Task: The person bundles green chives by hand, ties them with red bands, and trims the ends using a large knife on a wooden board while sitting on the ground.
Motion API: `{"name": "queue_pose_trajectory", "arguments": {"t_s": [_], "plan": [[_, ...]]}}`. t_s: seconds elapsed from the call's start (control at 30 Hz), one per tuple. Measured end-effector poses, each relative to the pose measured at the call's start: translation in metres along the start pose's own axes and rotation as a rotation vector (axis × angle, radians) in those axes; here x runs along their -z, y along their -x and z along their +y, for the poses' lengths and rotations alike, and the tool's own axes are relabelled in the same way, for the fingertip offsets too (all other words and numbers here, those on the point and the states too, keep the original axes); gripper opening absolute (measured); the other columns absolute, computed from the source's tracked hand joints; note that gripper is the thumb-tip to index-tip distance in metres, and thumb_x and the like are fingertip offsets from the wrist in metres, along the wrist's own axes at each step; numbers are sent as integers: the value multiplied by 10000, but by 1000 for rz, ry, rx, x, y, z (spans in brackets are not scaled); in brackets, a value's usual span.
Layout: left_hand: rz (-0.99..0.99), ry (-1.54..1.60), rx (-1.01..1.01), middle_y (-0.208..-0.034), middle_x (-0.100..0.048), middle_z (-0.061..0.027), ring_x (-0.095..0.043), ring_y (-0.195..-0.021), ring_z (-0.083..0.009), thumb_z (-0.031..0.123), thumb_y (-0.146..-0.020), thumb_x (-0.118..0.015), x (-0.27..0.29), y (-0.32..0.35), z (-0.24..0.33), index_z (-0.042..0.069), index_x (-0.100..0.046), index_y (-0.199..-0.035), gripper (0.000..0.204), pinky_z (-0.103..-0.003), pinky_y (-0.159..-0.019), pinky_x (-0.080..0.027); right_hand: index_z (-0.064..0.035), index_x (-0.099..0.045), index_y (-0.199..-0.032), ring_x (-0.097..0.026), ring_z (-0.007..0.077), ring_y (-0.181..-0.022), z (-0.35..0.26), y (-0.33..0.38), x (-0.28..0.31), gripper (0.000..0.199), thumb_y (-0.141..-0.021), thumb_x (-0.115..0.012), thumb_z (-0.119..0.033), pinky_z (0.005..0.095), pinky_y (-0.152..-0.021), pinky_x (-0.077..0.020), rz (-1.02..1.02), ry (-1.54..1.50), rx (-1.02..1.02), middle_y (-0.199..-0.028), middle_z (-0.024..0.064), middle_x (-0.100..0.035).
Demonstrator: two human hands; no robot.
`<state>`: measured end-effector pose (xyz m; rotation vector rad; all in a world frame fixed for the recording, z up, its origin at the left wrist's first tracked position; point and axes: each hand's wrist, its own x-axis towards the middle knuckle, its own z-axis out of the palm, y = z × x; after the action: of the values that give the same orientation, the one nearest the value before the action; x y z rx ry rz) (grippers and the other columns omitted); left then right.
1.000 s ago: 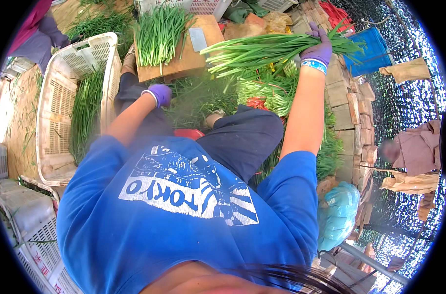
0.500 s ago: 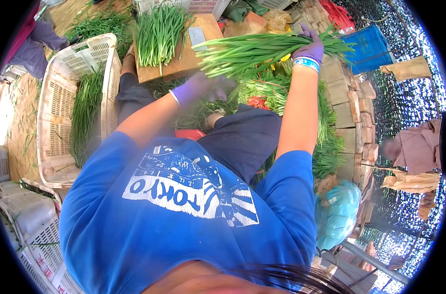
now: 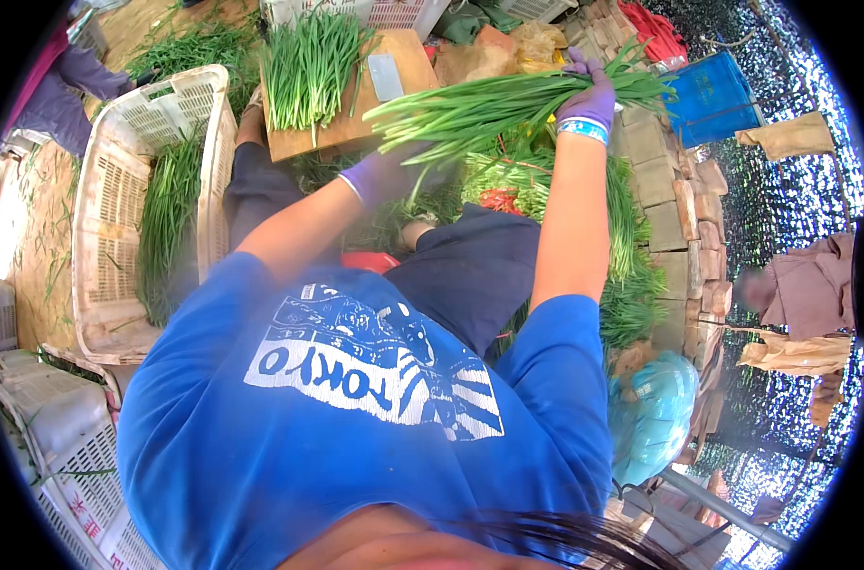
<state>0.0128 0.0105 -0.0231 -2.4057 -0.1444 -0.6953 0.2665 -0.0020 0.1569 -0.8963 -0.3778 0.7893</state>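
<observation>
My right hand (image 3: 588, 93), in a purple glove, grips a long bundle of green chives (image 3: 489, 109) held level above my lap. My left hand (image 3: 386, 176), also gloved in purple, is blurred and sits just under the bundle's left end; whether it touches the stalks is unclear. Beyond the bundle lies a wooden board (image 3: 356, 128) with another pile of chives (image 3: 308, 66) and a cleaver blade (image 3: 386, 76) on it.
A white plastic crate (image 3: 104, 218) holding chives stands at my left. More crates (image 3: 52, 446) sit at lower left. Loose chives (image 3: 631, 275) lie by stacked bricks (image 3: 683, 209) on the right. A blue crate (image 3: 707, 95) and a person's purple sleeve (image 3: 71, 85) are further off.
My left hand has moved up and right from my knee to the underside of the chive bundle. My right hand has kept the bundle raised, shifting it slightly.
</observation>
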Motion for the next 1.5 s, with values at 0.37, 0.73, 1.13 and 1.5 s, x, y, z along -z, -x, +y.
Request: {"name": "queue_pose_trajectory", "arguments": {"t_s": [0.37, 0.73, 1.13, 1.5], "plan": [[-703, 1792, 856, -864, -622, -108, -587, -821, -200, 152, -774, -565, -3, 92, -23, -15, -591, -941, 238, -311, -763, -457, 13, -607, -837, -483, 192, -613, -1, -6, 37, 265, -825, -463, -210, 366, -594, -429, 116, 29, 5, -634, 29, -484], [-393, 1380, 1023, -642, -611, -74, -579, -551, -125, 383, -806, -552, 43, -31, 7, 13, -633, -882, 387, -256, -528, -461, 3, -563, -713, -501, 234, -643, 19, 3, 4, 129, -717, -541, -124, 394, -590, -438, 119, -3, 91, -716, 89, -481], [-1335, 621, 10, -900, -626, -130, -605, -830, -271, 348, -715, -588, 23, 84, 3, 101, -647, -932, 334, -363, -724, -474, 20, -557, -788, -515, 246, -610, 8, 8, 6, 158, -731, -545, -127, 367, -596, -448, 165, 46, 187, -692, 100, -541], [-316, 1073, 1080, -677, -601, -169, -591, -685, -334, 610, -722, -507, 54, -96, -3, 12, -600, -950, 647, -404, -645, -459, -24, -511, -848, -522, 222, -552, 57, 29, -42, 179, -701, -586, -94, 341, -516, -448, 158, -120, 55, -672, 112, -551]]}}
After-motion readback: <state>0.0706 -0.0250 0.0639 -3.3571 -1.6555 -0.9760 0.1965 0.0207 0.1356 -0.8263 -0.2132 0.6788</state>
